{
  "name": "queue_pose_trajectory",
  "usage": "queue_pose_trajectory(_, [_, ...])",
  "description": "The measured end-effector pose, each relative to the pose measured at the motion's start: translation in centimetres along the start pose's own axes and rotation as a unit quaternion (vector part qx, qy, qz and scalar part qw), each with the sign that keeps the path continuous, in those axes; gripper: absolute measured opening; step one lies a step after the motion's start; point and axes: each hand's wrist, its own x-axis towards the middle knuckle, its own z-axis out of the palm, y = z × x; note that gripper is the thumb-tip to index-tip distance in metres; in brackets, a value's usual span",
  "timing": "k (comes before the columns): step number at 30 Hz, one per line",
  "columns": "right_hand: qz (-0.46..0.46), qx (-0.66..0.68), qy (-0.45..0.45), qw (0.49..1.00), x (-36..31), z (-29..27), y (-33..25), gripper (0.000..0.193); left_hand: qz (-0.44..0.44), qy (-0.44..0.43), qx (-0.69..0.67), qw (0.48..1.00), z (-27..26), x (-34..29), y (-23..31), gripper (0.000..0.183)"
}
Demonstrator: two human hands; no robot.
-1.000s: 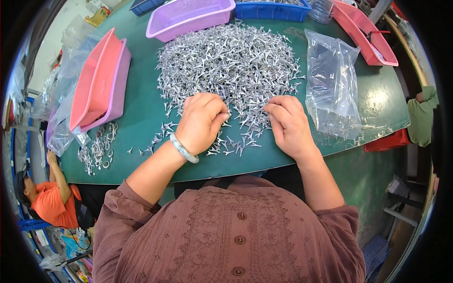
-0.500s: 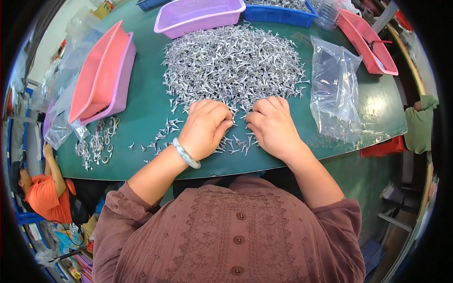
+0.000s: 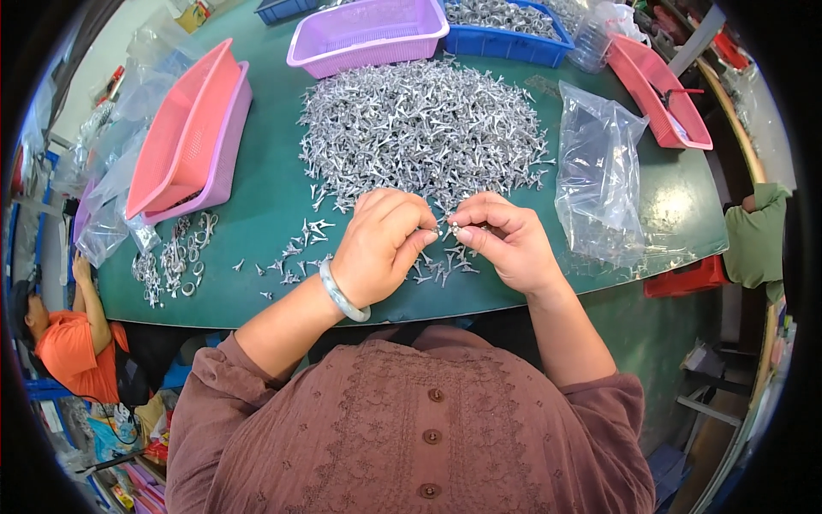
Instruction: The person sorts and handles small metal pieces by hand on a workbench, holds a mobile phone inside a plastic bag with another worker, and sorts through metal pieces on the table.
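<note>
A broad heap of small silver metal pieces, slim with splayed ends like miniature towers, lies on the green table in front of me. At its near edge my left hand, with a pale bangle at the wrist, is pinched closed; a tiny bit of metal shows at its fingertips. My right hand pinches a small silver metal piece between thumb and forefinger. The two sets of fingertips nearly meet. Loose pieces lie beneath and between the hands, and more are scattered left of them.
Stacked pink and purple baskets stand left, beside metal rings and chains. Beyond the heap are a purple basket and a blue tray of rings. A clear plastic bag and pink basket lie right. Another person is left.
Both hands have turned and drawn closer together, just off the heap's edge. The right fingers have opened out into a pinch, and the silver piece at their tips now shows.
</note>
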Motion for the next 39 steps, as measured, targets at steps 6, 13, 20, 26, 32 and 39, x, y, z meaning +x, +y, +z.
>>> queue_pose_trajectory(6, [-0.010,0.022,0.001,1.000,-0.2,0.0,0.5,0.012,0.010,0.000,-0.001,1.000,0.0,0.1,0.3,0.013])
queue_pose_trajectory(13, [-0.028,0.017,0.003,0.999,-0.3,0.3,0.4,0.012,0.021,0.002,0.001,1.000,0.1,0.0,0.4,0.013])
queue_pose_trajectory(20, [-0.010,-0.004,0.010,1.000,-0.4,1.0,-0.1,0.009,-0.027,-0.002,-0.023,0.999,0.7,-0.8,0.5,0.014])
queue_pose_trajectory(26, [0.026,0.003,0.021,0.999,-0.6,1.3,0.0,0.008,-0.166,-0.039,-0.170,0.971,1.1,-1.2,0.9,0.012])
queue_pose_trajectory(32, [0.022,-0.027,0.034,0.999,-0.8,1.6,0.1,0.007,-0.276,-0.050,-0.351,0.894,1.8,-1.4,0.9,0.017])
queue_pose_trajectory(39, [0.019,-0.040,0.047,0.998,-0.8,1.6,0.1,0.007,-0.308,-0.054,-0.448,0.837,2.0,-1.4,0.5,0.022])
